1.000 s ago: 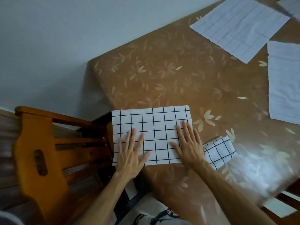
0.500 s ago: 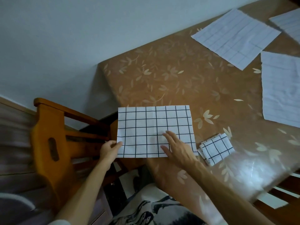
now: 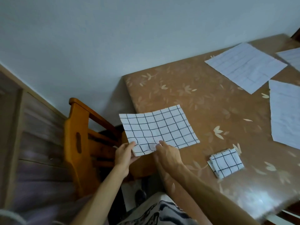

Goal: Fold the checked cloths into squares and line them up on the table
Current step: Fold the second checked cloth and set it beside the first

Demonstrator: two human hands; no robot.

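- 1 wooden chair (image 3: 76,140) stands at the far left, close beside the worktop's left end.
- 1 left hand (image 3: 124,154) pinches the near-left corner of the half-folded cloth, thumb on top and fingers curled beneath.
- 1 half-folded cloth (image 3: 159,127), white with a black grid, spans the left edge of the worktop (image 3: 203,98). Its left part hangs out past that edge. Whether its right part touches the surface cannot be told.
- 1 right hand (image 3: 168,155) pinches the same cloth at its near edge, just beside the left hand. The fabric is puckered at the fingertips.
- 1 folded cloth (image 3: 226,163), a small square, lies on the worktop right of both hands and apart from the held cloth.
- 3 pale cloths with faint lines lie flat at the right: far pale cloth (image 3: 245,67), near pale cloth (image 3: 285,112), and corner pale cloth (image 3: 290,57), which is cut by the frame.
- Total cloths in view: 5.
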